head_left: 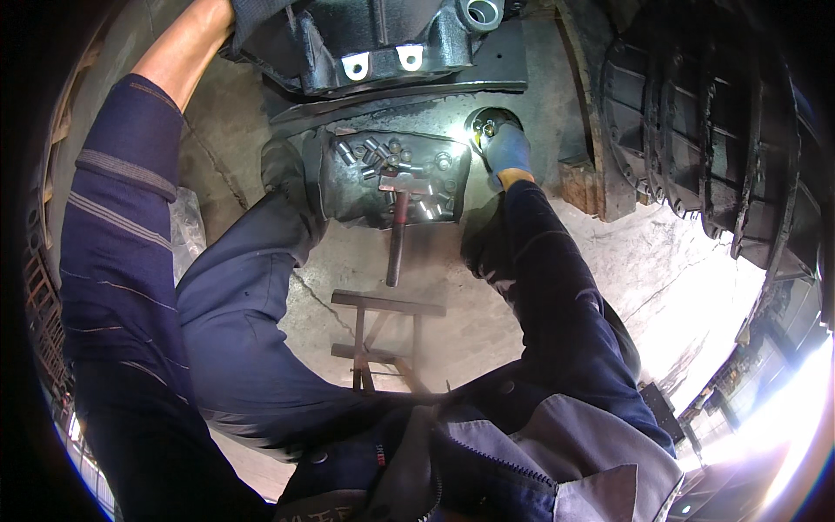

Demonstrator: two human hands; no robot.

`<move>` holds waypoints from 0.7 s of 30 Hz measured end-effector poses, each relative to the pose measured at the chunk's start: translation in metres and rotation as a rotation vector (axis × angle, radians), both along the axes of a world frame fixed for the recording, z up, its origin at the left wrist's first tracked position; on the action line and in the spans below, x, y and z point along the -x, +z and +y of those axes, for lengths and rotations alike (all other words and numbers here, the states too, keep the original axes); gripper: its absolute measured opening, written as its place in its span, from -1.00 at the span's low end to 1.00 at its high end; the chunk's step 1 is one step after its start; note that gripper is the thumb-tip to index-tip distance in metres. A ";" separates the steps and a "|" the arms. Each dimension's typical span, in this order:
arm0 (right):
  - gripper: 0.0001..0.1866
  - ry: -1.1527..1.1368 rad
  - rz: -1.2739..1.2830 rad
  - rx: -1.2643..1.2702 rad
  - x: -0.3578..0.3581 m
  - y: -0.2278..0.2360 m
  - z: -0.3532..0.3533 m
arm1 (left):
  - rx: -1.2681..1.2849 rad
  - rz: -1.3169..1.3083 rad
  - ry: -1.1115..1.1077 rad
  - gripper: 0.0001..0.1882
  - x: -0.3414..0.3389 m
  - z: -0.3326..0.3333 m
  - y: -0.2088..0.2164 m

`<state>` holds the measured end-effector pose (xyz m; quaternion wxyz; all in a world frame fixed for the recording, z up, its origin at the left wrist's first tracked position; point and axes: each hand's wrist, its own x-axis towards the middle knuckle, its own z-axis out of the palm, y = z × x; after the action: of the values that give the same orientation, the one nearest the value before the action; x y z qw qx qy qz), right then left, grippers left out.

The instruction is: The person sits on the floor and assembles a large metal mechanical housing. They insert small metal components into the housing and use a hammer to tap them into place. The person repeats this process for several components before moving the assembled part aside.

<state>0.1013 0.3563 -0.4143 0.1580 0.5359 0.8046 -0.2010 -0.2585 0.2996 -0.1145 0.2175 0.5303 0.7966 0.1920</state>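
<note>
My right hand (507,150), in a blue glove, reaches down to a small round tin (492,118) on the concrete floor. Its fingertips rest on a small shiny metal part (483,131) at the tin's rim; glare hides whether they grip it. My bare left forearm (187,48) stretches to the top left, and its hand is hidden behind a black cast machine housing (365,39). Between the arms lies a dark metal tray (344,187) with several bolts and sleeves (374,155). A hammer (400,222) leans over the tray's front edge.
A large ribbed black tyre (704,130) stands at the right. A wooden block (581,184) lies at its foot. A small metal-framed stool (383,335) sits between my legs. A clear plastic bag (187,228) lies at the left.
</note>
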 end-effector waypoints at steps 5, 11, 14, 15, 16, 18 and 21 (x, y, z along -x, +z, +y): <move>-0.60 0.029 -0.021 -0.011 -0.002 -0.008 0.003 | 0.063 0.109 -0.020 -0.24 0.001 0.000 0.004; -0.50 -0.084 0.146 -0.013 -0.007 0.031 0.008 | 0.153 0.199 -0.006 -0.23 -0.003 -0.003 0.016; -0.56 -0.018 0.221 -0.066 -0.012 0.079 0.020 | -0.061 0.159 -0.082 -0.20 -0.003 -0.003 0.013; -0.57 -0.041 0.279 -0.023 -0.011 0.095 0.024 | 0.016 0.103 -0.012 -0.19 -0.002 -0.001 0.012; -0.57 -0.032 0.387 -0.010 -0.010 0.114 0.030 | 0.029 0.121 -0.011 -0.19 0.000 -0.001 0.010; -0.59 -0.011 0.458 -0.030 -0.001 0.153 0.044 | 0.050 0.164 -0.002 -0.19 0.005 0.001 0.006; -0.61 0.071 0.608 -0.121 0.017 0.215 0.058 | 0.013 0.186 -0.156 -0.24 0.013 0.004 0.002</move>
<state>0.0846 0.4142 -0.1990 -0.1152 0.4310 0.8438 -0.2983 -0.2712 0.3040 -0.1130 0.1604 0.6047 0.7709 0.1194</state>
